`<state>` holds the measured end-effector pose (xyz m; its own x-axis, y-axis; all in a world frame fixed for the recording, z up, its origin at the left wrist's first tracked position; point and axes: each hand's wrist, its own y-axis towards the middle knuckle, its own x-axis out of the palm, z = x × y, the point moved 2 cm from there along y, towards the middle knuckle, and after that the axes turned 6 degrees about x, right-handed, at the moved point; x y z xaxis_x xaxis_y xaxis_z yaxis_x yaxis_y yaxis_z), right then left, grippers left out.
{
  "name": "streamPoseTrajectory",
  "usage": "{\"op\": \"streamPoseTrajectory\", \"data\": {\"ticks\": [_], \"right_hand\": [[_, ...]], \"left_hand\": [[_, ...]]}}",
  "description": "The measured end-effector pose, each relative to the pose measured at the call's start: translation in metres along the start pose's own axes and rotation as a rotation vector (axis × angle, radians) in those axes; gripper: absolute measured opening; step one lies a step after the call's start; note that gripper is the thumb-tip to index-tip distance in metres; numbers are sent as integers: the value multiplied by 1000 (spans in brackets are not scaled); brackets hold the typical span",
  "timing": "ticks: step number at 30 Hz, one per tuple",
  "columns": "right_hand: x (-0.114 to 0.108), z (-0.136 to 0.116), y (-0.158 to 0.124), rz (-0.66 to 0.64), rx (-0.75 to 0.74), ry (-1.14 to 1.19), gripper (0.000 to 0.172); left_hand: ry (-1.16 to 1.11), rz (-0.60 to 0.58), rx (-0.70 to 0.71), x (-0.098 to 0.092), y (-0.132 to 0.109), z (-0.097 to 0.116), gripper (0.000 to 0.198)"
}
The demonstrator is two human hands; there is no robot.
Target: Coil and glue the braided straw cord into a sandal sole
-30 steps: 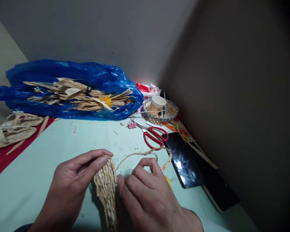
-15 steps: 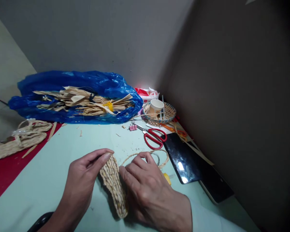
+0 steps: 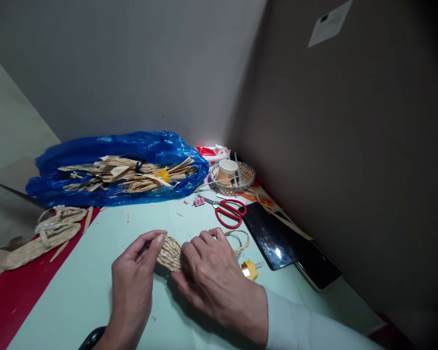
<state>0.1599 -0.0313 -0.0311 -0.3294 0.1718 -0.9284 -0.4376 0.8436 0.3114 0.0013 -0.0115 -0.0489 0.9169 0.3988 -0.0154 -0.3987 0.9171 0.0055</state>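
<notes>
A woven straw sole (image 3: 170,253), made of rows of twisted cord, is held above the pale table. My left hand (image 3: 136,265) pinches its left end between thumb and fingers. Over its right part lies my right hand (image 3: 217,274), fingers curled round it and hiding that end. From behind the right hand a loop of straw cord (image 3: 245,245) curves out onto the table. Just right of that hand is a yellow tool (image 3: 249,270) with a thin metal end.
Red-handled scissors (image 3: 229,213) and a pink binder clip (image 3: 199,201) lie ahead. A blue plastic bag (image 3: 120,141) holds straw bundles. A small basket (image 3: 245,176) carries a paper cup (image 3: 228,167). Dark tablets (image 3: 272,240) lie right; straw slippers (image 3: 45,238) sit left.
The woven sole has turned from pointing toward me to lying more sideways. My right hand has closed over its far end. The view has tilted up and shifted slightly right.
</notes>
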Motion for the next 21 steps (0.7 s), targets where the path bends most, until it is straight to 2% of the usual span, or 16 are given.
{"op": "streamPoseTrajectory", "data": {"ticks": [3, 7, 10, 15, 19, 21], "right_hand": [[-1, 1, 0, 20, -9, -7, 19], [-3, 8, 1, 51, -4, 5, 17], [-5, 13, 0, 77, -21, 9, 18], [-12, 21, -1, 99, -57, 30, 18], [-16, 25, -3, 101, -80, 65, 18], [-16, 25, -4, 105, -91, 97, 18]], "left_hand": [[-93, -30, -8, 2, 1, 0, 25], [-162, -145, -26, 2, 3, 7, 33], [-165, -225, -26, -3, 7, 13, 39], [-111, -293, 12, -15, 15, 26, 47], [-158, -274, 172, -24, 25, 40, 40], [-229, -233, 209, -29, 32, 41, 40]]}}
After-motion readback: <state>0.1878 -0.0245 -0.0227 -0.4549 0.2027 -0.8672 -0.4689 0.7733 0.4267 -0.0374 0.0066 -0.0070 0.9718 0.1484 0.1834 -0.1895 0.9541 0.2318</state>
